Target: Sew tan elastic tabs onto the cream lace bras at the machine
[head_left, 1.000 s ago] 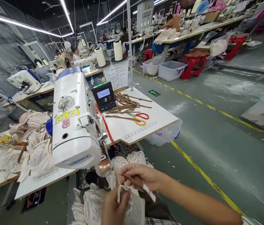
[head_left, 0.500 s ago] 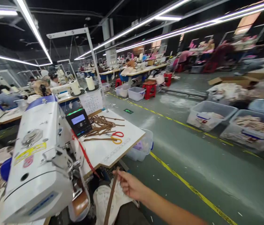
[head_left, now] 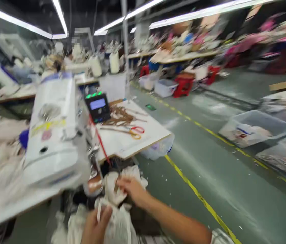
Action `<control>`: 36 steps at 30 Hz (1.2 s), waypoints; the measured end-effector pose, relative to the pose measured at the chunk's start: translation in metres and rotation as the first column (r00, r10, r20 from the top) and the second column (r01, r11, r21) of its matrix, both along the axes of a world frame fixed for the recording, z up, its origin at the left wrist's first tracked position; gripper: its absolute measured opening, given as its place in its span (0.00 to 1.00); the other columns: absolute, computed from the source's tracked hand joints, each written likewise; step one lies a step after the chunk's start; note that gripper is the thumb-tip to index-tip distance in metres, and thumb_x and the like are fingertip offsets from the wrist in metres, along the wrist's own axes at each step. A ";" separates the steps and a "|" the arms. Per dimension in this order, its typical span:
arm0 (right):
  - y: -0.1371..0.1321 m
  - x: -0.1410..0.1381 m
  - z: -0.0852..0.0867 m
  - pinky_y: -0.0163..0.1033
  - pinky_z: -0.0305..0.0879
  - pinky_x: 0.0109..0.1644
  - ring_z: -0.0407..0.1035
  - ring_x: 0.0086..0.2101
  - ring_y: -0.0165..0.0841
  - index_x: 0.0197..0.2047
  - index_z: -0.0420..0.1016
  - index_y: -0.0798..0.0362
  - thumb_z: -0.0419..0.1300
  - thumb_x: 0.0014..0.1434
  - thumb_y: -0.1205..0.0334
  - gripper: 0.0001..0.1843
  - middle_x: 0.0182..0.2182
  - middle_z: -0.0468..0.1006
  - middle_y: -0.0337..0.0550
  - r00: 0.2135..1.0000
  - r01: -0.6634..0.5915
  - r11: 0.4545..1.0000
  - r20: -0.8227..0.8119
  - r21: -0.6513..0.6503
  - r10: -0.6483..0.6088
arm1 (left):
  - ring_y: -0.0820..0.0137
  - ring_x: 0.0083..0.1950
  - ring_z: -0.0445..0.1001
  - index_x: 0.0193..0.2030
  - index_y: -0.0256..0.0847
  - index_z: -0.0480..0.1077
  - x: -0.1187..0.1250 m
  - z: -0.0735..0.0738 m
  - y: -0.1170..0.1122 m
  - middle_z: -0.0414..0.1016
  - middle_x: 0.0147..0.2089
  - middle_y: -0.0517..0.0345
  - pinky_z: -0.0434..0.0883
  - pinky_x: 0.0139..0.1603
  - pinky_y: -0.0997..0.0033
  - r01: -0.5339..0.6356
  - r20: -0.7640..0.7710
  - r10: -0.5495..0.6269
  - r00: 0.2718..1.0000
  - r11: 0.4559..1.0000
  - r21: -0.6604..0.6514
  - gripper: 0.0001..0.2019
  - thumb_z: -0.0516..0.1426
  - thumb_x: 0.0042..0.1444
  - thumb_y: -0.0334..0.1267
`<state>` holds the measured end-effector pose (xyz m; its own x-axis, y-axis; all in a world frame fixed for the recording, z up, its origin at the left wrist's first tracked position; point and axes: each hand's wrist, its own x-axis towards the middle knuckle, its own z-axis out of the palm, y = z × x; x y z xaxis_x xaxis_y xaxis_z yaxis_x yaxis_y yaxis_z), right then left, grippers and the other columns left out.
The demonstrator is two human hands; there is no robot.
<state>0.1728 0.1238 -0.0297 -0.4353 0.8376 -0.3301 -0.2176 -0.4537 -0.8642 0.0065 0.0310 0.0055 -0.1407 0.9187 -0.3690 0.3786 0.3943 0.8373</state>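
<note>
My left hand [head_left: 95, 225] is low in the view, thumb and fingers closed on the edge of a white cloth [head_left: 118, 223] that lies over my lap. Farther forward, my right hand [head_left: 132, 189] is closed in a pinch at the end of a brown fabric strip [head_left: 116, 186]; most of the strip is hidden or blurred. More of the white cloth bunches under and behind the right hand. To the left of both hands stands a white sewing machine [head_left: 53, 142]. Its worktable [head_left: 155, 137] carries a pile of brown strips [head_left: 122, 116] and scissors [head_left: 135, 132] with red and yellow handles.
Pale fabric [head_left: 3, 162] is heaped left of the machine. A lit control panel [head_left: 97, 105] stands behind it, and a red ribbon [head_left: 101, 142] hangs over the table edge. Plastic bins [head_left: 257, 132] stand on the floor to the right, beyond yellow tape [head_left: 193, 186].
The view has swung left and down. My left hand has come into view, gripping the white cloth. My right hand has lowered the brown strip toward the cloth on my lap.
</note>
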 end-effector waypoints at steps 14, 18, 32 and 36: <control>-0.012 -0.015 0.022 0.42 0.62 0.59 0.70 0.53 0.35 0.43 0.83 0.49 0.60 0.64 0.57 0.11 0.49 0.79 0.43 0.842 -0.535 0.711 0.223 0.457 0.490 | 0.78 0.24 0.54 0.21 0.38 0.61 -0.016 -0.007 -0.010 0.58 0.21 0.65 0.54 0.25 0.77 0.118 0.166 -0.136 0.977 0.987 0.111 0.21 0.53 0.62 0.47; -0.014 -0.022 0.022 0.37 0.67 0.46 0.73 0.41 0.32 0.38 0.83 0.51 0.58 0.65 0.57 0.12 0.38 0.81 0.43 0.855 -0.519 0.688 0.322 0.508 0.407 | 0.78 0.25 0.54 0.22 0.38 0.61 -0.021 -0.010 -0.011 0.56 0.22 0.66 0.53 0.25 0.77 0.145 0.185 -0.154 0.971 0.988 0.061 0.20 0.56 0.61 0.47; 0.022 -0.029 0.024 0.30 0.69 0.36 0.69 0.33 0.26 0.34 0.78 0.54 0.62 0.60 0.46 0.18 0.34 0.76 0.40 0.972 -0.233 0.962 0.019 0.143 0.233 | 0.72 0.26 0.72 0.58 0.39 0.69 -0.011 -0.022 -0.016 0.76 0.28 0.58 0.68 0.30 0.75 0.240 -0.465 0.075 0.882 0.779 0.579 0.16 0.50 0.67 0.38; 0.049 -0.039 0.020 0.31 0.65 0.30 0.65 0.25 0.25 0.27 0.72 0.54 0.62 0.59 0.48 0.18 0.23 0.71 0.37 0.968 -0.232 0.917 0.166 0.323 0.186 | 0.74 0.29 0.76 0.54 0.41 0.74 -0.031 -0.003 -0.001 0.81 0.33 0.58 0.70 0.33 0.78 0.180 -0.450 0.094 0.888 0.830 0.528 0.15 0.51 0.67 0.36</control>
<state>0.1340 0.1732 -0.0094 -0.5852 0.8035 -0.1090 -0.0259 -0.1529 -0.9879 -0.0243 0.0304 0.0028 -0.1154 0.9521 0.2830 0.7616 -0.0981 0.6405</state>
